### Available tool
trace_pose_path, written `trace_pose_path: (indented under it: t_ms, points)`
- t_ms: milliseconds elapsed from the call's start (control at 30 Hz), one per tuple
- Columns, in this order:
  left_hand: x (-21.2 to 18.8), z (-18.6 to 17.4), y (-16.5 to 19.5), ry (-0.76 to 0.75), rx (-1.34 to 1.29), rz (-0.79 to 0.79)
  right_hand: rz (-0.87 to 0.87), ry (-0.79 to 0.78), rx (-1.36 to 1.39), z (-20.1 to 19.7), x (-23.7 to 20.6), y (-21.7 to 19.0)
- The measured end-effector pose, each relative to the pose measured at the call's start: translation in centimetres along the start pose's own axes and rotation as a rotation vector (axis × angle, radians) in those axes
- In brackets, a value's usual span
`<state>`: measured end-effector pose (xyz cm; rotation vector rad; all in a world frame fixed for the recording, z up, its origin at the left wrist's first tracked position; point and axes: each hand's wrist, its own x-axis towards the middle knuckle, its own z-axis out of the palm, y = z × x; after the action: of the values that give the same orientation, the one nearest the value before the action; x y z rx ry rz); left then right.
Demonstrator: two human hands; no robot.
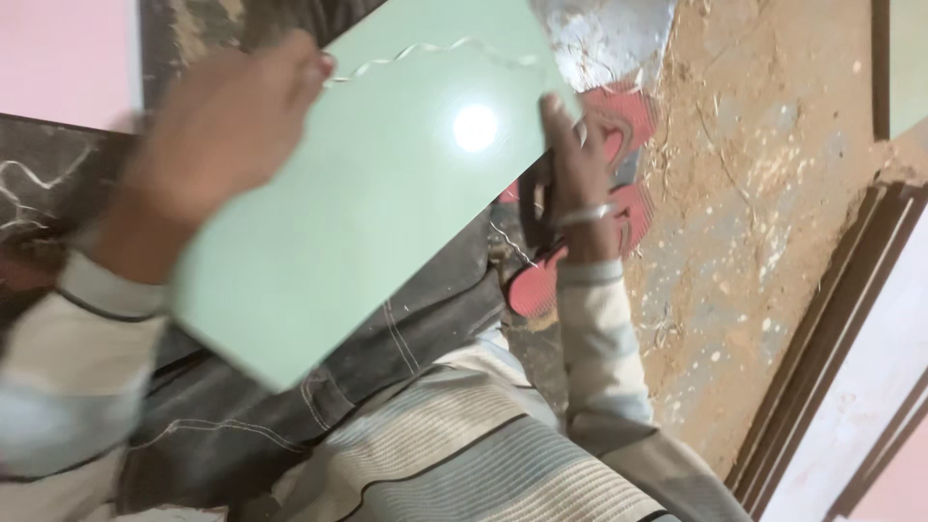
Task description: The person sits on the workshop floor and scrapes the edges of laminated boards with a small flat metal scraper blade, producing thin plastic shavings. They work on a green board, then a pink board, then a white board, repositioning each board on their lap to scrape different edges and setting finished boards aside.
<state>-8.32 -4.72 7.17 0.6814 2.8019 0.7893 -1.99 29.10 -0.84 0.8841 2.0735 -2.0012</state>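
Head view, single entry: a person is holding a pale green glossy tile [367, 184] up off the ground, tilted, between both hands, above their lap. Progress, as a judgement: the tile is being carried or turned in the air and is not resting on any surface; it is not laid anywhere yet, so the handling appears to be mid-way. The left hand [217, 145] is blurring at the tile's upper left edge, its fingers [309, 63] curling over the rim and clasping it. The right hand [572, 179] is gripping the tile's right edge, fingers [556, 116] lying closed against the glossy face with the thumb hidden behind; a metal bangle [585, 215] is sitting on that wrist. Item surroundings: pink sandals [580, 232] are showing just beyond the right hand on the sandy dirt floor [754, 193]; a stack of tiles [851, 358] is lying on edge at the right; a dark marbled slab [39, 184] is lying at the left. Striped sleeves and grey trousers are filling the lower frame.
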Motion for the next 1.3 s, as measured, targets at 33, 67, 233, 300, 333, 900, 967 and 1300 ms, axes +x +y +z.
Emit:
trace_pose_path:
  t_ms: [33, 67, 233, 300, 333, 900, 967, 1300]
  points:
    - [-0.3, -0.9, 0.0, -0.106, 0.002, -0.089, 0.056, -0.027, -0.008, -0.4, -1.7, 1.2]
    - [-0.8, -1.5, 0.0, -0.210, 0.007, -0.173, 0.108, -0.053, -0.014, -0.8, -3.1, 2.3]
    - [-8.4, -1.3, 0.2, -0.043, 0.418, -0.085, 0.169, -0.235, -0.005, -4.6, -8.6, 5.0]
    - [-10.3, -0.3, -0.2, -0.114, 0.223, -0.243, 0.200, -0.199, 0.015, -6.3, -10.2, 4.8]
    - [-11.0, 0.2, -0.4, -0.085, 0.155, -0.256, 0.237, -0.201, 0.082, -6.9, -11.1, 4.5]
    - [-13.9, 2.9, -0.4, 0.062, 0.001, -0.362, 0.176, -0.079, 0.194, 0.0, -13.0, 1.3]
    - [-13.9, 3.1, -0.6, 0.070, 0.010, -0.349, 0.127, -0.127, 0.099, -0.6, -13.0, 0.8]
    - [-13.4, 2.5, -0.2, 0.059, 0.057, -0.340, 0.099, 0.029, 0.280, -2.4, -13.5, 1.1]
